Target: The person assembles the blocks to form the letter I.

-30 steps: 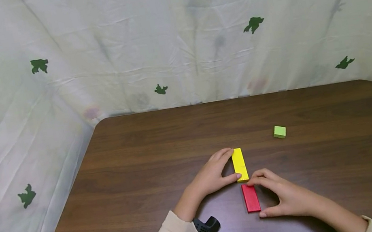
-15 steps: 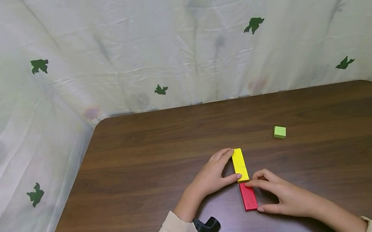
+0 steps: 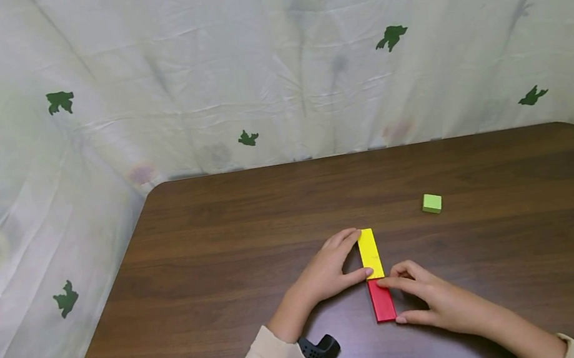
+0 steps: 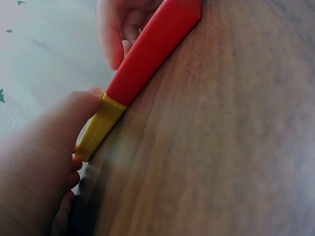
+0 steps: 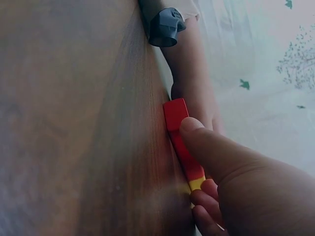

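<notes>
Smooth red rect. block (image 3: 382, 303) slid against yellow block (image 3: 369, 250), R grip (image 3: 443, 300) pinching red, L grip (image 3: 326, 269) yellow.

Soft, even light in the head view; dim haze in the wrist views.
A pale sheen lies on the near part of the table (image 3: 250, 229), and a soft shadow falls beneath the right hand (image 3: 444, 303). Up close the wood grain smears (a whitish glare washes the left wrist view's right edge), while the cloth (image 3: 271, 48) behind goes milky and soft.
</notes>
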The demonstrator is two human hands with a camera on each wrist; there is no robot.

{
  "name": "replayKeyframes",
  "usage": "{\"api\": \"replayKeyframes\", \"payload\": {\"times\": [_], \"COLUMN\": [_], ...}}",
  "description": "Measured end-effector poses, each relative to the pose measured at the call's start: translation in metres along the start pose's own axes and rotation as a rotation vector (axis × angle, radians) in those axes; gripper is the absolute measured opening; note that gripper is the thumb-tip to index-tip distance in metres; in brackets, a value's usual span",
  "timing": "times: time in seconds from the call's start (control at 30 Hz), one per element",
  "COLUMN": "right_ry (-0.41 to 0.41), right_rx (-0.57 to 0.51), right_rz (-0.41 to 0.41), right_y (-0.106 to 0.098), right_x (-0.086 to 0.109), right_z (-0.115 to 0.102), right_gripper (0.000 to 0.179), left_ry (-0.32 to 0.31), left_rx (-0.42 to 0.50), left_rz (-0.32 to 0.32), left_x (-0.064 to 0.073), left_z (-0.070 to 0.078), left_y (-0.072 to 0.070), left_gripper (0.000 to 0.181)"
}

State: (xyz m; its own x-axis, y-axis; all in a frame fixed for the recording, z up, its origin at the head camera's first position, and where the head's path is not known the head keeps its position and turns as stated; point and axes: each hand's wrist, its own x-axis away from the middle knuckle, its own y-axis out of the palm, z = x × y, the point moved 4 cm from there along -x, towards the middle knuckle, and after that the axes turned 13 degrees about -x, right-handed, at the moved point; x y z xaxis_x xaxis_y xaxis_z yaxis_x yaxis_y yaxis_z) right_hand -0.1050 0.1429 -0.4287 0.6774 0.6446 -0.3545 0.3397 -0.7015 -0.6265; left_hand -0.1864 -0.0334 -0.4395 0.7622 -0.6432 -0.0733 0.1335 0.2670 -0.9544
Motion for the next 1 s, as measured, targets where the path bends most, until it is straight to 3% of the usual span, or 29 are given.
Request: {"api": "replayKeyframes", "payload": {"times": [0.57,1.0], "right_ry": [-0.010,0.017], "right_rx": [0.014,0.013], "right_rz": [0.014,0.013], "right_y": [0.0010,0.0019], "right_x": [-0.0002,0.0011], "right_z": [0.0020,0.0055], "right_gripper": [0.053,0.052], "left_ry": [-0.007,-0.005], "left_rx": [0.028,0.082], "left_rz": [0.009,0.164], "left_x": [0.0009,0.0057], "left_z": [-0.0001,-0.0012], "left_y": [-0.0004,-0.0041], "left_gripper": [0.070,0.055]}}
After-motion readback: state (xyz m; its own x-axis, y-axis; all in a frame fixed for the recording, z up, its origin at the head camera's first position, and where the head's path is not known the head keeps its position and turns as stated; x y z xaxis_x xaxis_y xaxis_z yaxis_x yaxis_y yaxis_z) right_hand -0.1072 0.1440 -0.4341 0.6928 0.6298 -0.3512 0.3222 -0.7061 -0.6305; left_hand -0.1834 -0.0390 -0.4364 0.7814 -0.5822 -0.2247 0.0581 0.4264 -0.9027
